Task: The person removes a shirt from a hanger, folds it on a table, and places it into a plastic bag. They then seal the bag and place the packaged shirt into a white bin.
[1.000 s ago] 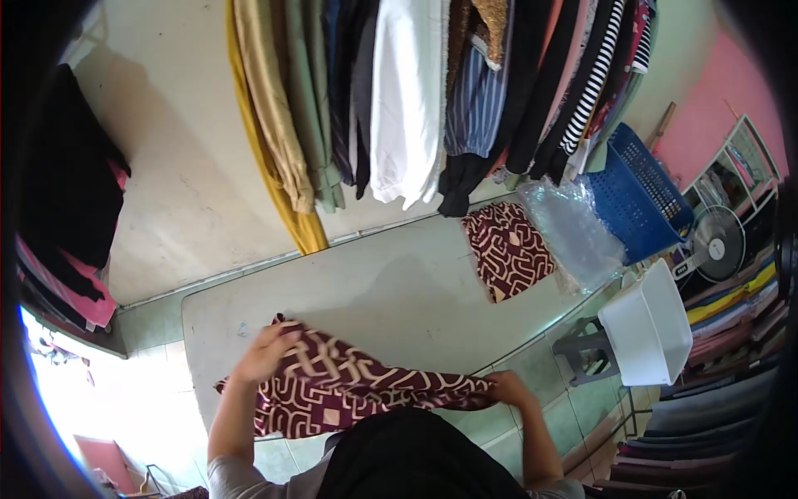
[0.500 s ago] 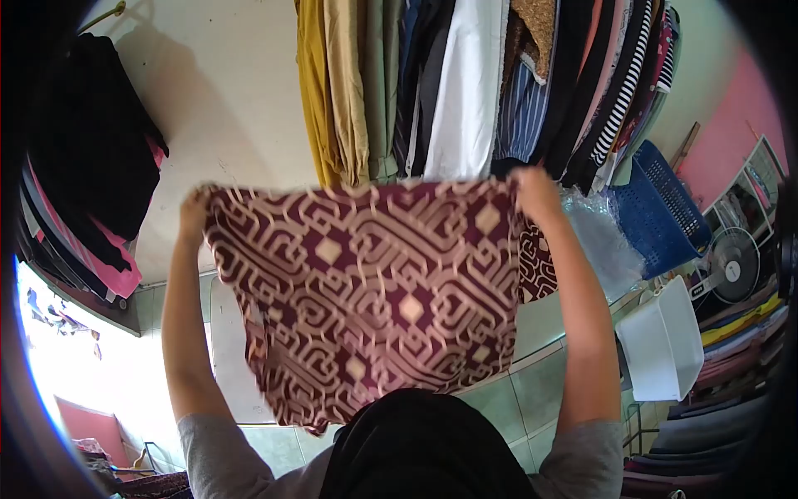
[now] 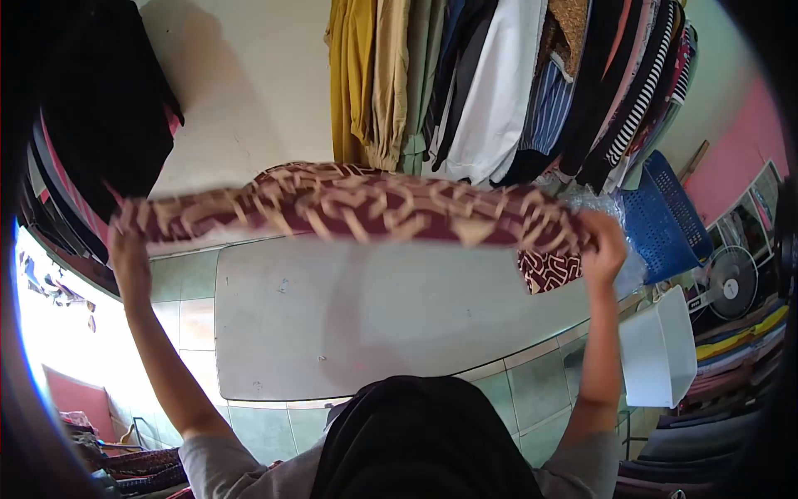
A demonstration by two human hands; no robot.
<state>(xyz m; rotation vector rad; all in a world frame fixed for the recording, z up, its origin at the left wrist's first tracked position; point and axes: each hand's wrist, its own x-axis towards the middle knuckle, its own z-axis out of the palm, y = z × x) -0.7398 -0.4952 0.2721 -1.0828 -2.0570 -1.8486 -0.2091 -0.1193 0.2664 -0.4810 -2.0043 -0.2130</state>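
A maroon and beige patterned cloth (image 3: 366,204) is stretched in the air between my two hands, its lower part swung up and away so that it shows as a narrow blurred band. My left hand (image 3: 130,241) is closed on its left end. At the opposite end, my right hand (image 3: 602,243) grips a corner. Below the cloth lies a pale grey table (image 3: 399,308). A folded piece of similar maroon patterned cloth (image 3: 549,271) rests on the table near my right hand.
Clothes (image 3: 499,91) hang along the wall ahead, and a black garment (image 3: 104,100) hangs at the left. To the right are a blue perforated basket (image 3: 661,220), clear plastic wrapping, a white bin (image 3: 661,349), a fan (image 3: 731,285) and stacked fabrics (image 3: 706,432).
The cloth hung down broadly before and has swung up into a narrow band, uncovering the table. My hands have moved farther apart and slightly lower.
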